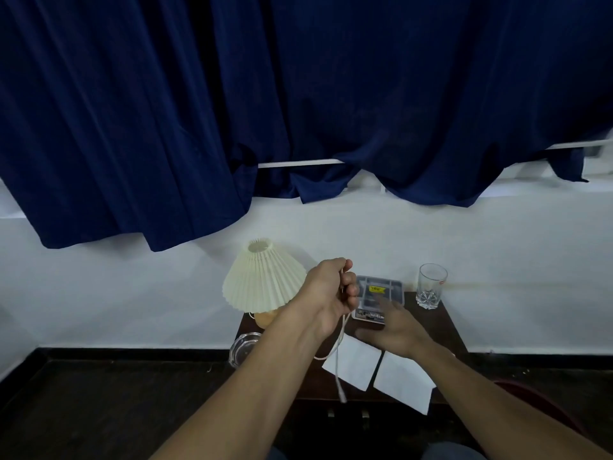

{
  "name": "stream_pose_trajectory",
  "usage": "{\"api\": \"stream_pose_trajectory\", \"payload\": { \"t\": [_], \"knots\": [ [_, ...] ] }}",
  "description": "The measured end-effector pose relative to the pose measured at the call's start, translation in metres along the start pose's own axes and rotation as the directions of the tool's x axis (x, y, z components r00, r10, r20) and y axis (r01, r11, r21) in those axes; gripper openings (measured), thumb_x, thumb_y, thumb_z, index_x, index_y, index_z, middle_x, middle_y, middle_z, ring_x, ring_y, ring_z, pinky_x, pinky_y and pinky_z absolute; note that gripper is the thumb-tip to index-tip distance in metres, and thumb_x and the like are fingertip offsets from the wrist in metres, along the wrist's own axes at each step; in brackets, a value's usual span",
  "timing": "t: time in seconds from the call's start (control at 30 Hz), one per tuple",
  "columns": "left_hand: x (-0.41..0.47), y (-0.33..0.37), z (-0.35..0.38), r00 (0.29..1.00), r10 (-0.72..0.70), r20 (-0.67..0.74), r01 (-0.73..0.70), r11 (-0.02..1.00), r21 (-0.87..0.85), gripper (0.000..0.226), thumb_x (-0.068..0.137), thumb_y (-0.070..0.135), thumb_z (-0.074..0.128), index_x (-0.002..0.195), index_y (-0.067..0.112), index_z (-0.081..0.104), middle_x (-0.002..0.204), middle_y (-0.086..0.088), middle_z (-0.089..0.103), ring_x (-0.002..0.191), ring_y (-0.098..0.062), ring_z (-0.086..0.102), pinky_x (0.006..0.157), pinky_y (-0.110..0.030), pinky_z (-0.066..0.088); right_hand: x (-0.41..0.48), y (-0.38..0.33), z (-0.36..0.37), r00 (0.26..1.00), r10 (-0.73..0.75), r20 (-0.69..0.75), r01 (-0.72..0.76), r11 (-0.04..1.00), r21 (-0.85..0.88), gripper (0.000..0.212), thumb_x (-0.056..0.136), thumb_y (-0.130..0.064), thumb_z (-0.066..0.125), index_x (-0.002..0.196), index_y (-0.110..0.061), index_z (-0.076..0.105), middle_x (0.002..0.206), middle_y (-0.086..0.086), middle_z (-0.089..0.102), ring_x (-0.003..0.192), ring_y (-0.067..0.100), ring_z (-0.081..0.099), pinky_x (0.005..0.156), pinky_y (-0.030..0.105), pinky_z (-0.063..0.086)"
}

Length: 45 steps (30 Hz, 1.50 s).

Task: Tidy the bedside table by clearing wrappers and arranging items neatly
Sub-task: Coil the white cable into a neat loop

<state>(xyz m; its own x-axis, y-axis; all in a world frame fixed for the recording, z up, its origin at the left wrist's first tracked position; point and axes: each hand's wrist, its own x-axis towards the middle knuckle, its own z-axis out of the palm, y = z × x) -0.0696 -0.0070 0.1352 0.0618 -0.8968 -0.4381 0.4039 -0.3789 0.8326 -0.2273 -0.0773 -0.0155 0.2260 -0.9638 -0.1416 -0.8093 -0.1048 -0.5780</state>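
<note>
My left hand [331, 293] is raised over the dark bedside table [444, 330] and grips a white cable [338, 363], whose plug end dangles down toward the table's front edge. My right hand [394, 330] hovers with fingers straight just in front of a clear plastic box with a yellow label [381, 292], its fingertips over the box's near edge. Two white paper sheets [355, 363] lie side by side at the table's front. A lamp with a cream pleated shade [262, 280] stands at the back left.
A drinking glass [430, 286] stands at the table's back right corner. A clear glass ashtray [243, 348] sits at the front left edge. A white wall and dark blue curtains [298, 94] lie behind. A dark red object [544, 403] shows low on the floor to the right.
</note>
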Motion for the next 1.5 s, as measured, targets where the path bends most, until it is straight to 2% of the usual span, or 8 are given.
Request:
{"api": "stream_pose_trajectory", "payload": {
  "t": [0.07, 0.17, 0.37, 0.53, 0.83, 1.2, 1.4, 1.5],
  "knots": [
    [-0.006, 0.002, 0.005, 1.0, -0.012, 0.015, 0.012, 1.0, 0.001, 0.021, 0.099, 0.013, 0.038, 0.082, 0.018, 0.048, 0.049, 0.006, 0.035, 0.037, -0.011, 0.035, 0.044, -0.019, 0.027, -0.001, -0.014, 0.0, 0.992, -0.12, -0.049, 0.126, 0.982, 0.144, 0.101, 0.071, -0.075, 0.072, 0.154, -0.034, 0.032, 0.144, -0.009, 0.044, 0.14, 0.018, 0.043, 0.113, 0.043, 0.041],
    [-0.014, 0.004, 0.011, 0.999, -0.011, 0.037, 0.011, 1.0, -0.001, 0.02, 0.1, 0.014, 0.038, 0.084, 0.017, 0.049, 0.047, 0.006, 0.035, 0.037, -0.01, 0.035, 0.045, -0.02, 0.027, -0.005, -0.031, -0.002, 0.965, -0.243, -0.101, 0.263, 0.899, 0.351, 0.042, 0.076, -0.08, 0.055, 0.114, -0.064, 0.055, 0.115, -0.017, 0.066, 0.116, 0.009, 0.061, 0.1, 0.035, 0.05],
    [-0.023, 0.019, 0.007, 0.997, 0.065, 0.028, -0.062, 0.992, -0.107, 0.023, 0.104, 0.016, 0.041, 0.086, 0.016, 0.055, 0.052, 0.006, 0.042, 0.044, -0.01, 0.041, 0.045, -0.022, 0.034, -0.031, -0.066, -0.007, 0.947, -0.306, -0.097, 0.301, 0.74, 0.602, 0.047, 0.105, -0.039, 0.048, 0.103, 0.005, 0.066, 0.085, 0.013, 0.069, 0.082, 0.015, 0.065, 0.078, 0.027, 0.05],
    [-0.028, 0.03, -0.001, 0.969, 0.236, 0.075, -0.22, 0.959, -0.178, 0.028, 0.11, 0.026, 0.041, 0.099, 0.013, 0.063, 0.08, 0.001, 0.076, 0.075, -0.014, 0.075, 0.071, -0.027, 0.056, -0.05, -0.081, 0.002, 0.943, -0.315, -0.102, 0.291, 0.64, 0.711, 0.033, 0.109, -0.022, 0.045, 0.086, -0.002, 0.058, 0.058, 0.016, 0.048, 0.049, 0.02, 0.047, 0.053, 0.031, 0.044],
    [0.002, 0.027, -0.043, 0.786, 0.618, 0.026, -0.599, 0.75, 0.279, 0.027, 0.108, 0.029, 0.047, 0.122, 0.018, 0.067, 0.13, 0.004, 0.068, 0.125, -0.008, 0.061, 0.115, -0.036, 0.042, -0.06, -0.091, -0.025, 0.796, -0.518, -0.314, 0.598, 0.754, 0.272, 0.032, 0.097, -0.042, 0.059, 0.069, -0.027, 0.055, 0.056, -0.004, 0.048, 0.053, 0.005, 0.045, 0.054, 0.038, 0.04],
    [0.012, -0.01, -0.056, 0.734, 0.645, 0.212, -0.585, 0.443, 0.679, 0.03, 0.109, 0.027, 0.038, 0.105, 0.019, 0.067, 0.083, 0.003, 0.073, 0.081, -0.013, 0.068, 0.08, -0.039, 0.056, -0.032, -0.115, -0.086, 0.764, -0.541, -0.353, 0.592, 0.804, 0.05, 0.017, 0.081, -0.044, 0.081, 0.076, -0.029, 0.076, 0.063, -0.002, 0.069, 0.057, 0.019, 0.061, 0.062, 0.04, 0.052],
    [0.012, -0.003, -0.06, 0.677, 0.715, 0.176, -0.484, 0.253, 0.838, 0.036, 0.109, 0.039, 0.032, 0.122, 0.02, 0.06, 0.099, 0.011, 0.075, 0.06, -0.008, 0.067, 0.069, -0.028, 0.055, -0.032, -0.124, -0.117, 0.901, -0.432, 0.051, 0.435, 0.892, -0.125, 0.031, 0.074, -0.052, 0.085, 0.072, -0.024, 0.073, 0.063, -0.008, 0.069, 0.055, 0.001, 0.058, 0.059, 0.024, 0.05],
    [0.013, -0.001, -0.064, 0.649, 0.751, 0.122, -0.348, 0.15, 0.926, 0.038, 0.11, 0.034, 0.031, 0.131, 0.016, 0.058, 0.113, 0.01, 0.075, 0.09, -0.015, 0.072, 0.082, -0.029, 0.052, -0.032, -0.121, -0.129, 0.924, -0.301, 0.235, 0.365, 0.875, -0.319, 0.029, 0.079, -0.047, 0.082, 0.072, -0.021, 0.071, 0.066, -0.003, 0.072, 0.061, 0.01, 0.068, 0.06, 0.03, 0.053]
  ]
}}
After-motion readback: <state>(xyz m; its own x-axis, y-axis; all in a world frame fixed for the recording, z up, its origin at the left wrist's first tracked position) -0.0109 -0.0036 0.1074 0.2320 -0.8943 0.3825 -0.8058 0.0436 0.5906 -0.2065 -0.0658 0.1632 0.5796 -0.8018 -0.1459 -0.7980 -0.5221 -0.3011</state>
